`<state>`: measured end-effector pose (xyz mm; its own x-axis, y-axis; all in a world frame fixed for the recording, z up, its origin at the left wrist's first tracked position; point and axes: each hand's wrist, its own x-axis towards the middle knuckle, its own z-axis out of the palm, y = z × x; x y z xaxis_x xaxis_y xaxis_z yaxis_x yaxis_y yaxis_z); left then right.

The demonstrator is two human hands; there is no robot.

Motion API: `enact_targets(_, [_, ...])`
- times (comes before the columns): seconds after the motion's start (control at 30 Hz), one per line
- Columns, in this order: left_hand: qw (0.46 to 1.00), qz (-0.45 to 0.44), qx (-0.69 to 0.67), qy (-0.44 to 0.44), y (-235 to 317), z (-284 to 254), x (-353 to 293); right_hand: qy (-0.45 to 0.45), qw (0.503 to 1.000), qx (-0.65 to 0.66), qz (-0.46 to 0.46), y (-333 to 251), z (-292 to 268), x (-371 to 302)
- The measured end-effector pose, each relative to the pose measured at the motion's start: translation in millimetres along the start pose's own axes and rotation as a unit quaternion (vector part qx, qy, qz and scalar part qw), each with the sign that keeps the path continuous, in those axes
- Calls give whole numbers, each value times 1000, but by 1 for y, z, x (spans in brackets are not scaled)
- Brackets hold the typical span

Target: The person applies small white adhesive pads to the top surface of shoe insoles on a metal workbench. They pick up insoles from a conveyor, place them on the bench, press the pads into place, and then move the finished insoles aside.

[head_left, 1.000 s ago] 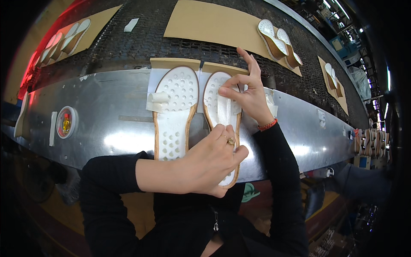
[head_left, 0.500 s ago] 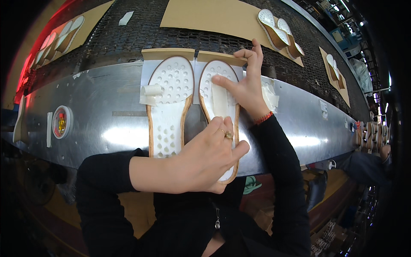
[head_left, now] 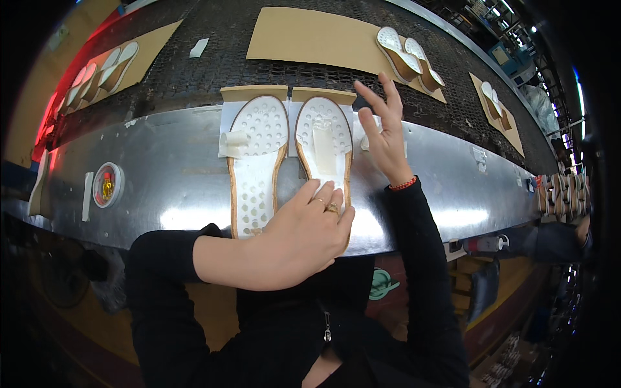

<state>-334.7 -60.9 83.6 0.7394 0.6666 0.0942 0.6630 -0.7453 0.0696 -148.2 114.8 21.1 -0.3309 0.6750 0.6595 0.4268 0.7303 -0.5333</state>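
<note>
Two white-topped shoe soles with brown edges lie side by side on the metal bench. Across the heel end of the right sole (head_left: 341,136) lies my left hand (head_left: 301,236), its fingers bent over the white surface and hiding that end. A pale tape strip (head_left: 323,150) runs lengthwise along this sole's middle. My right hand (head_left: 387,139) is raised beside the sole's toe end, empty, fingers spread. The left sole (head_left: 253,178) has dimples at both ends, and a curled piece of pale tape (head_left: 234,139) sits at its left edge.
Beyond the metal bench (head_left: 174,142) is a dark mesh belt (head_left: 213,71) carrying cardboard sheets (head_left: 310,39) with more wedge soles (head_left: 400,55). A round white tub (head_left: 107,185) holding small yellow and red items stands left. Several soles (head_left: 559,194) stand at the far right.
My right hand has lifted off the right sole's toe end and opened. My left hand has drawn slightly back from the tape, its fingers now bent over the heel end.
</note>
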Motion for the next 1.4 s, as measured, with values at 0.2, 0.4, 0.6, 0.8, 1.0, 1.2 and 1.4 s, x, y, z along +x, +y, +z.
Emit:
enact_targets(0.2, [999,13,49,8,7,9,-3,-44,998,-27,-39,-6,1,-6])
enact_targets(0.4, [998,16,61,9,7,11,-3,-53,988,-137,38,-12,24,-3])
enact_targets(0.6, [998,14,58,-2,7,10,-4,-107,972,-185,102,-15,33,-7])
enact_targets(0.8, [1000,-2,9,-14,2,8,-5,-198,949,-223,108,-27,21,-14])
enact_targets(1.0, [999,29,33,-11,-3,5,-5,-121,965,-211,99,-23,22,-16])
enact_targets(1.2, [1000,16,26,3,-1,4,-5,-152,957,-218,119,-28,16,-19])
enact_targets(1.4, [999,37,23,-13,-4,4,-1,-144,966,-177,119,-36,13,-22])
